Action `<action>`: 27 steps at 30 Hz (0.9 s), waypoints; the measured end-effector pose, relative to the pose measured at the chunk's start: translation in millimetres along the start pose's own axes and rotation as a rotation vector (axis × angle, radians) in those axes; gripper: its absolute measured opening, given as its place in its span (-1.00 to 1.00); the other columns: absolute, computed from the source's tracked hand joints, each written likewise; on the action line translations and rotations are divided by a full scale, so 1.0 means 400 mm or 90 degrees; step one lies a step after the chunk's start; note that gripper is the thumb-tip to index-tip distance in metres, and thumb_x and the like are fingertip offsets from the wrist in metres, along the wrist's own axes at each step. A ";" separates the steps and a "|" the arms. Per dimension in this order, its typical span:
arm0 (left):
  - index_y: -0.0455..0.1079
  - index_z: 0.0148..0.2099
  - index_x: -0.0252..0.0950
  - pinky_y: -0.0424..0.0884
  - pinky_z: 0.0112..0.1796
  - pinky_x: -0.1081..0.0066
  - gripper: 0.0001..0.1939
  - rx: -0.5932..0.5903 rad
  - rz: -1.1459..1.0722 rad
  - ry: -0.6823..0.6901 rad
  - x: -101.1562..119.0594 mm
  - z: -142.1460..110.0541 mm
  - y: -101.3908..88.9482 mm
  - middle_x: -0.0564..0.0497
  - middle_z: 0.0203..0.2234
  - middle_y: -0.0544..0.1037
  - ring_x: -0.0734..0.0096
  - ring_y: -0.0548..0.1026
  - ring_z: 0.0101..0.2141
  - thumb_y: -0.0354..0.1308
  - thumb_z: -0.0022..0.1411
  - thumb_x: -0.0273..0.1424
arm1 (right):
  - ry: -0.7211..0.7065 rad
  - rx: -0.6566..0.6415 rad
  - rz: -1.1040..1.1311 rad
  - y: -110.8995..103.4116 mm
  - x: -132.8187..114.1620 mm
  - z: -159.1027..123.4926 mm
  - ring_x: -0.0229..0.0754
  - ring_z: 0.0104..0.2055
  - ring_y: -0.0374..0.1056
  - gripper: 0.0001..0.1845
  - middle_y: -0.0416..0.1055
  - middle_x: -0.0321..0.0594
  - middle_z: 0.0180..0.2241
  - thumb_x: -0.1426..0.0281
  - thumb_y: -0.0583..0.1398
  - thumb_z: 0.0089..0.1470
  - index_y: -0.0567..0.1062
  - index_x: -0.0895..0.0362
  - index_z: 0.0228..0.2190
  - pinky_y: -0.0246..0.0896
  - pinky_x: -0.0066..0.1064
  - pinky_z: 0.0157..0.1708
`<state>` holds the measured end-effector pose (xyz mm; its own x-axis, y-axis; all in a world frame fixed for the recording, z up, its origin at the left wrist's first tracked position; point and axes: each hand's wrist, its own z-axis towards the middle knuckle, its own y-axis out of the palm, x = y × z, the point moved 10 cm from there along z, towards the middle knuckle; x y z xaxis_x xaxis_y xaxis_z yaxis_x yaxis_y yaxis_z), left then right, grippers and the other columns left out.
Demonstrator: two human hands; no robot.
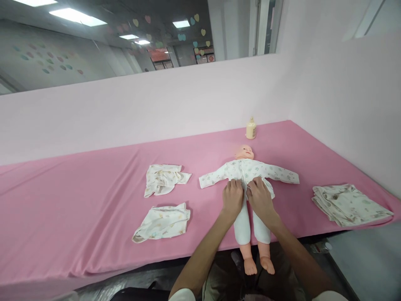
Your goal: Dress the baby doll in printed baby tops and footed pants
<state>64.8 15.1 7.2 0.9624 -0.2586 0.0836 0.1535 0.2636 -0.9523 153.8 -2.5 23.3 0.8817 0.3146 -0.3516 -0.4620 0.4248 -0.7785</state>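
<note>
A baby doll (244,151) lies on its back, its feet over the table's front edge. It wears a white patterned long-sleeved baby top (278,172) with sleeves spread wide, and white pants (242,228). My left hand (233,195) is closed at the waist, on the left side of the top's front opening. Opposite it, my right hand (259,195) has its fingers curled together near the middle of the top's lower front. Both hands seem to pinch the top's front edges or ties; the fingertips are mostly hidden.
A pink sheet (94,200) covers the table. To the left lie two small folded garments, an upper one (163,179) and a lower one (166,221). A folded patterned cloth (349,204) rests at right. Behind the doll's head stands a cream pump bottle (251,129) by the wall.
</note>
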 end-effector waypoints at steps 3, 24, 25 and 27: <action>0.33 -0.16 -0.31 0.31 -0.35 0.34 -0.74 0.013 -0.016 -0.004 -0.009 0.009 0.006 -0.12 -0.32 0.46 0.23 0.44 -0.27 -0.11 0.25 -0.66 | 0.043 0.005 0.069 0.002 0.018 0.005 -0.12 -0.36 0.26 -0.81 0.33 -0.18 -0.44 0.53 0.00 0.12 0.29 0.09 -0.49 0.10 -0.31 -0.34; 0.40 -0.18 -0.28 0.33 -0.28 0.40 -0.77 0.107 -0.343 -0.009 -0.009 0.024 -0.015 -0.04 -0.28 0.53 0.38 0.48 -0.29 -0.09 0.40 -0.41 | 0.327 -0.037 0.477 0.012 0.104 -0.005 -0.13 -0.27 0.38 -0.81 0.49 -0.19 -0.31 0.25 0.14 0.09 0.45 0.09 -0.39 0.23 -0.29 -0.22; 0.40 -0.19 -0.29 0.33 -0.29 0.40 -0.76 0.118 -0.330 0.000 -0.005 0.023 -0.014 -0.04 -0.29 0.53 0.38 0.48 -0.30 -0.10 0.40 -0.42 | 0.328 -0.030 0.490 0.012 0.105 -0.006 -0.13 -0.26 0.39 -0.81 0.50 -0.17 -0.29 0.24 0.14 0.08 0.45 0.10 -0.39 0.24 -0.29 -0.20; 0.39 -0.19 -0.30 0.32 -0.31 0.40 -0.76 0.137 -0.307 0.012 0.000 0.022 -0.013 -0.04 -0.31 0.53 0.38 0.47 -0.31 -0.10 0.40 -0.42 | 0.327 -0.019 0.511 0.012 0.105 -0.007 -0.13 -0.23 0.40 -0.80 0.51 -0.14 -0.24 0.24 0.15 0.08 0.46 0.11 -0.38 0.26 -0.27 -0.17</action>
<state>65.9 21.8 14.7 0.7667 -0.4138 0.4908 0.6229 0.2949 -0.7246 188.7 10.4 3.4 0.2395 0.0888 -0.9668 -0.9513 0.2205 -0.2154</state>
